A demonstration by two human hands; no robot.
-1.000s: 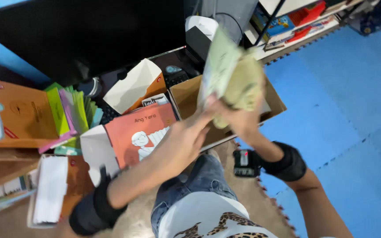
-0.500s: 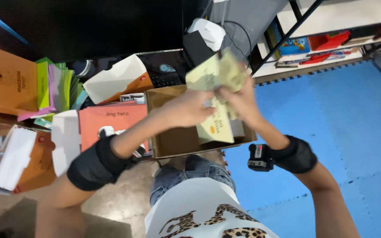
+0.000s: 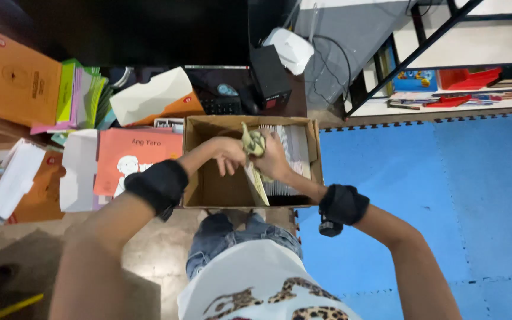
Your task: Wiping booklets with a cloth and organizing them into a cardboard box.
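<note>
An open cardboard box (image 3: 312, 155) sits in front of my knees, with a row of thin white booklets (image 3: 290, 155) standing on edge along its right side. My right hand (image 3: 275, 161) grips a thin pale yellow-green booklet (image 3: 255, 160) and holds it upright on edge inside the box, beside the row. My left hand (image 3: 227, 156) is right beside it, fingers on the booklet's left face. The left part of the box floor is bare. Both wrists wear black bands.
A salmon-pink book (image 3: 135, 159) lies left of the box, with white stacks (image 3: 20, 178) and orange boxes (image 3: 21, 83) further left. Dark devices (image 3: 268, 74) stand behind the box. A blue foam mat (image 3: 445, 201) covers the floor at right, under a shelf (image 3: 457, 89).
The booklet held up in front of the camera has come down into the box. Both hands dropped with it, and the view tilted downward.
</note>
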